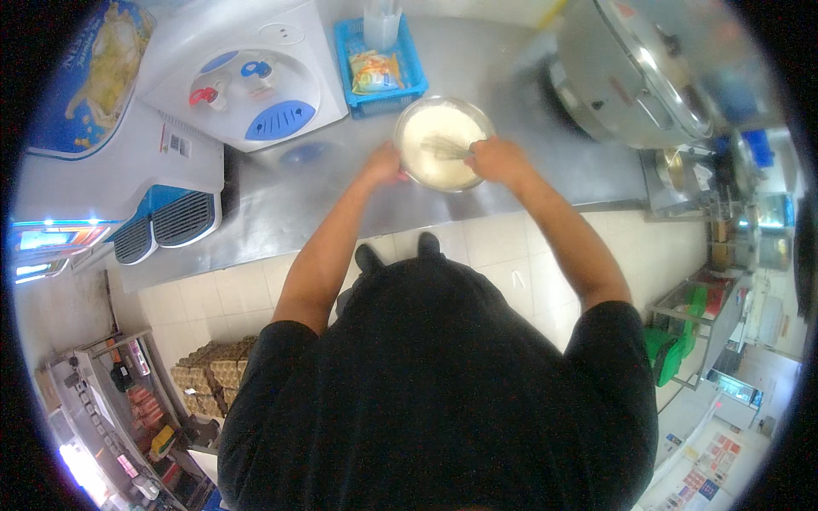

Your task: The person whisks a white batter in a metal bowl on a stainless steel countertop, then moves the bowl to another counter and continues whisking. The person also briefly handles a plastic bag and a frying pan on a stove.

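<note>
On the steel counter stands a round metal bowl [412,179] holding a pale cream-coloured batter or liquid [436,121]. My left hand [383,166] grips the bowl's left rim, fingers curled at its edge. At the right rim, my right hand [498,158] is closed around the handle of a wire whisk [444,148]. The whisk's wires lie in the pale mixture near the middle of the bowl, pointing left. The handle is mostly hidden in my fist.
Behind the bowl stands a blue plastic basket [383,101] with a packet [376,71] and a clear plastic container [382,29]. A white water dispenser [255,96] is at left, a large metal pot [626,83] at right. Egg trays [208,377] are stacked below at left.
</note>
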Available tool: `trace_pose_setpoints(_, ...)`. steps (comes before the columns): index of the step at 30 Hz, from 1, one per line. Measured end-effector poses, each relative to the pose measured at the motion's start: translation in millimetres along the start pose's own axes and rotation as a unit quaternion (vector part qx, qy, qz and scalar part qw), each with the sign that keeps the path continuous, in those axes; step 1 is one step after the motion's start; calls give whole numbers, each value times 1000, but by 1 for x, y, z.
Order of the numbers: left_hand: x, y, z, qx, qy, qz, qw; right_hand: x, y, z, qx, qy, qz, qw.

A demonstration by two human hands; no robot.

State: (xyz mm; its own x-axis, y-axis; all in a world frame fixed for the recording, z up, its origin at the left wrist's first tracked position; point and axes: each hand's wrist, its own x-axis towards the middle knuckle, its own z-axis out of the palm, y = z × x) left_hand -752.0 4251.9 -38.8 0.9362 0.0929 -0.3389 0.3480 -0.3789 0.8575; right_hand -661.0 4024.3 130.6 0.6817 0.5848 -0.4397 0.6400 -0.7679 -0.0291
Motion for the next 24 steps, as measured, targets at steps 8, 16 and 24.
trace_pose_setpoints(8, -15, 28, -7, -107, -7, -121, 987, -2, 1, 1, -22, 0, -57, 998)
trace_pose_setpoints(16, -25, 35, -7, -179, 1, -125, 976, -11, 0, -24, -106, 150, -61, 981)
trace_pose_setpoints(24, -28, 45, -8, -159, 2, -152, 976, 14, 10, -48, -194, 102, -54, 974)
